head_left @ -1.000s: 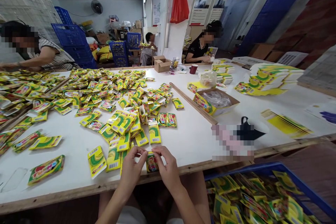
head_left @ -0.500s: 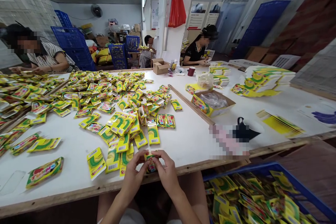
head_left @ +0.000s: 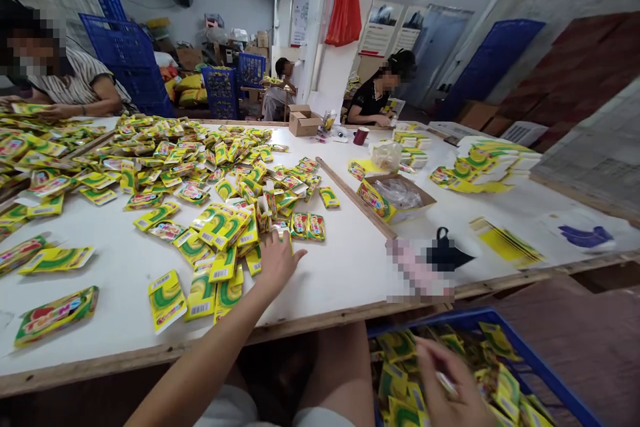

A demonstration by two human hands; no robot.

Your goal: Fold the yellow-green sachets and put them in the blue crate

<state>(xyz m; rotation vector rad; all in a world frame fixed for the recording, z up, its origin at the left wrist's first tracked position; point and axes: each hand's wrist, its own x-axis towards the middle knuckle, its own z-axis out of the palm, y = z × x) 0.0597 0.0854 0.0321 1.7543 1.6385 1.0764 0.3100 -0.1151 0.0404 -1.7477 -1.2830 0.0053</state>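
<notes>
Splitting up: half a second ago both hands were on one box. Now left hand (head_left: pixel 277 260) is at 7 o'clock, fingertips over the yellow boxes (head_left: pixel 223 225), thumb splayed wide. Blurry right hand (head_left: pixel 453 383) is at 5 o'clock over the blue crate (head_left: pixel 545 361), fingers half curled; can't tell what, if anything, they've got.

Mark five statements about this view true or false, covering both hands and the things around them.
1. The left hand is at the small yellow-and-green cartons on the white table. True.
2. The right hand is over the white table. False: it is over the blue crate.
3. The blue crate holds yellow-and-green cartons. True.
4. The red plastic bag lies on the table. False: it hangs in front of the white pillar.
5. In view, the dark red mug stands right of the open cardboard box. True.
</notes>
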